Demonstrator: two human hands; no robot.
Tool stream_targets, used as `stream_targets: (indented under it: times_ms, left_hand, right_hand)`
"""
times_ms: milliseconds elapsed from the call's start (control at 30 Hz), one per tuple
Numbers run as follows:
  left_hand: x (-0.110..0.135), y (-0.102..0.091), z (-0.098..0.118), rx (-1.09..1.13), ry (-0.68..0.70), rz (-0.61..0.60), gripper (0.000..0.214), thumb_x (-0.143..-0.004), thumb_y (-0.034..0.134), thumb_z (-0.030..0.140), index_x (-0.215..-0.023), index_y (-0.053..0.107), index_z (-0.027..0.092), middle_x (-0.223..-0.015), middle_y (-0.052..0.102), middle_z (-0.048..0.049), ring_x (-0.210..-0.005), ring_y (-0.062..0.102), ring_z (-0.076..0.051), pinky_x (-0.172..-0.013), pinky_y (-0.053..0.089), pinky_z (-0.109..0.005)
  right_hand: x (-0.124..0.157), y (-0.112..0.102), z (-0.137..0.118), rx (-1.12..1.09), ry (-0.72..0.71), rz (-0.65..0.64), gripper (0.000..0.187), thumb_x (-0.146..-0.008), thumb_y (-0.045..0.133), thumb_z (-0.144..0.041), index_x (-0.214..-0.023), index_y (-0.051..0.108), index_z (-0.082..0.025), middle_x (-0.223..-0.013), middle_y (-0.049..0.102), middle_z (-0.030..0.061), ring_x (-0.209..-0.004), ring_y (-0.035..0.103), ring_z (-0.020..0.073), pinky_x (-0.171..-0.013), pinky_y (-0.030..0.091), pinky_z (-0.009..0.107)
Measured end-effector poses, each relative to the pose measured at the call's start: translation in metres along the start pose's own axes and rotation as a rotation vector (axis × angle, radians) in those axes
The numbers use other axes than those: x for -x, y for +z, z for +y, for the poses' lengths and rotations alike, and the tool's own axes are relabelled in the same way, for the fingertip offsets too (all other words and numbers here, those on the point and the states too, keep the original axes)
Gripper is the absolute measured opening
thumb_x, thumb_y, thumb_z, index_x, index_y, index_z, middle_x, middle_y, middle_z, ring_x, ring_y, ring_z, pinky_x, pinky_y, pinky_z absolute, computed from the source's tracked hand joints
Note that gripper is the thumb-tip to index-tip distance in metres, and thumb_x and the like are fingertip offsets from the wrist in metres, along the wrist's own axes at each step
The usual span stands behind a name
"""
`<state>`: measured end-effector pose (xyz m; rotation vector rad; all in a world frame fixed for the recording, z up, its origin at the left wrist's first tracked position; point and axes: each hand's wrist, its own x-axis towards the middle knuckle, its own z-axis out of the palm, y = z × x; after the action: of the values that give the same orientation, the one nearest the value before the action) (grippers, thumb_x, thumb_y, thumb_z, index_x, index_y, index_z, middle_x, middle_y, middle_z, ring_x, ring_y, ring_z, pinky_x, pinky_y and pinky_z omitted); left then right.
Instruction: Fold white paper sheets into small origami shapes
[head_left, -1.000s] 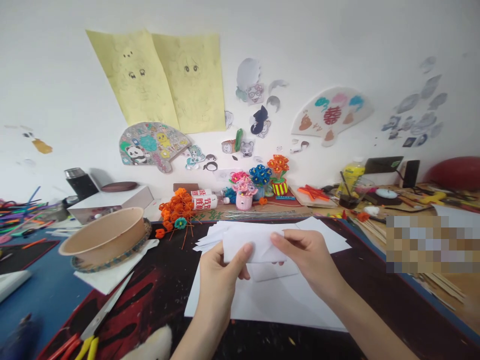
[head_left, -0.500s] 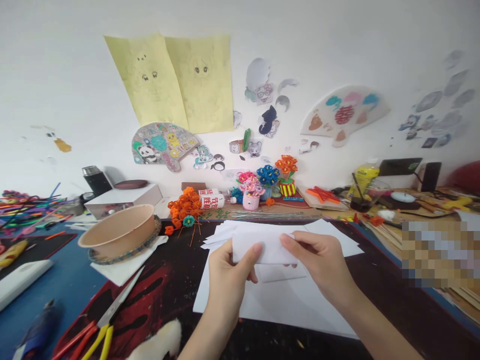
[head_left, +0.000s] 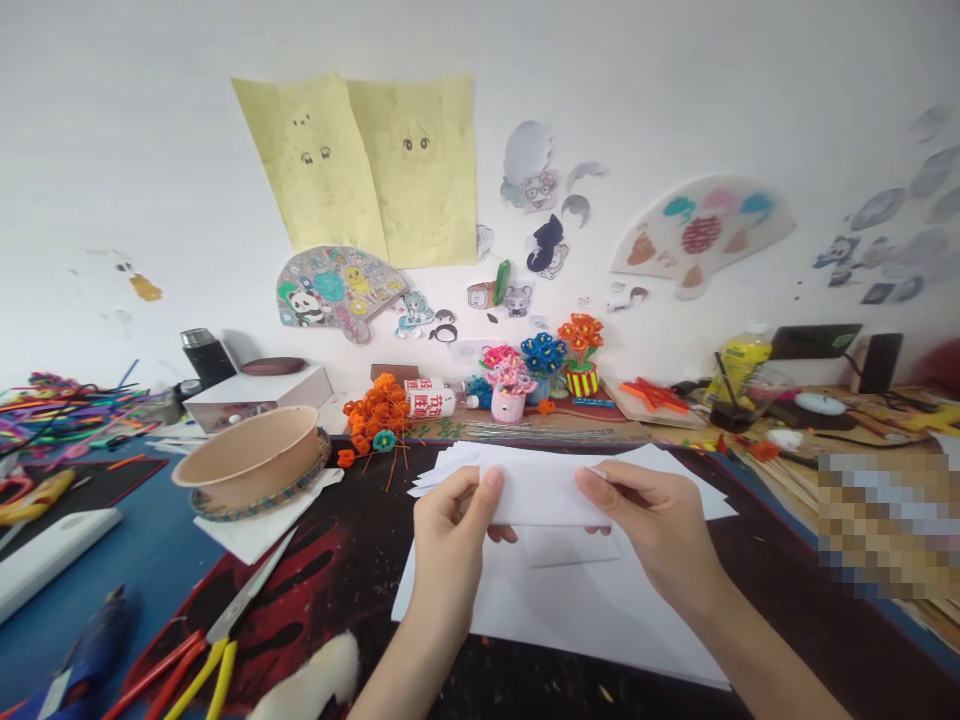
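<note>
A small folded white paper is held up level between my two hands. My left hand pinches its left end, thumb on the near face and fingers behind. At the right end, my right hand grips it the same way. Below lie large white paper sheets, spread on the dark mat. Another small folded white paper rests on them, partly hidden by the held piece.
Scissors with red and yellow handles lie left, near a beige bowl. Orange pipe-cleaner flowers sit behind the sheets. Small flower pots line the wall. A yellow bottle stands at the back right.
My left thumb has shifted toward the left end of the folded paper, so more of its face shows. The whole view has moved slightly; both hands still hold the paper.
</note>
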<state>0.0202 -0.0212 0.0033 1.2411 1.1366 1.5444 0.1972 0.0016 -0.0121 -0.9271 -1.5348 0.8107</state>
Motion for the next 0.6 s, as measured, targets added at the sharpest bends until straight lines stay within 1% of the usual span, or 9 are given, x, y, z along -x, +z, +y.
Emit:
stream_targets:
  times_ms: [167, 300, 433, 533, 600]
  left_hand:
    - [0.0008, 0.0008, 0.0044, 0.009, -0.009, 0.044, 0.034, -0.079, 0.067, 0.033, -0.052, 0.055, 0.016, -0.046, 0.047, 0.0046, -0.046, 0.047, -0.009, -0.047, 0.038, -0.019]
    - [0.0006, 0.0014, 0.0054, 0.036, -0.028, 0.048, 0.033, -0.076, 0.069, 0.034, -0.051, 0.056, 0.016, -0.047, 0.048, 0.0042, -0.046, 0.045, -0.009, -0.047, 0.039, -0.019]
    - [0.0004, -0.0003, 0.0041, 0.061, -0.034, 0.040, 0.033, -0.076, 0.069, 0.033, -0.051, 0.057, 0.015, -0.049, 0.049, 0.0037, -0.048, 0.045, -0.009, -0.047, 0.039, -0.019]
    - [0.0003, -0.0010, 0.0036, 0.069, -0.031, 0.045, 0.036, -0.076, 0.069, 0.034, -0.048, 0.056, 0.015, -0.047, 0.046, 0.0040, -0.049, 0.042, -0.008, -0.047, 0.037, -0.018]
    - [-0.0001, -0.0010, 0.0035, 0.091, -0.043, 0.060, 0.031, -0.075, 0.071, 0.034, -0.053, 0.060, 0.015, -0.050, 0.050, 0.0037, -0.051, 0.042, -0.008, -0.049, 0.036, -0.018]
  right_hand:
    - [-0.0011, -0.0002, -0.0023, -0.041, 0.052, -0.033, 0.041, -0.087, 0.060, -0.043, -0.055, 0.058, -0.018, -0.051, 0.052, 0.0005, -0.048, 0.046, 0.0133, -0.047, 0.036, 0.025]
    - [-0.0022, 0.0000, -0.0021, -0.054, 0.083, -0.052, 0.040, -0.086, 0.060, -0.045, -0.057, 0.059, -0.018, -0.051, 0.054, 0.0010, -0.049, 0.047, 0.0142, -0.048, 0.037, 0.026]
    - [-0.0027, 0.0004, -0.0004, -0.083, 0.079, -0.066, 0.039, -0.086, 0.060, -0.043, -0.057, 0.060, -0.017, -0.051, 0.054, 0.0002, -0.049, 0.048, 0.0135, -0.047, 0.037, 0.025]
    - [-0.0022, 0.0010, 0.0000, -0.092, 0.069, -0.064, 0.039, -0.086, 0.061, -0.042, -0.056, 0.060, -0.017, -0.051, 0.054, 0.0001, -0.048, 0.048, 0.0131, -0.047, 0.037, 0.024]
    - [-0.0016, 0.0011, 0.0000, -0.085, 0.066, -0.058, 0.040, -0.086, 0.061, -0.041, -0.055, 0.059, -0.017, -0.051, 0.053, 0.0001, -0.048, 0.048, 0.0130, -0.047, 0.037, 0.024]
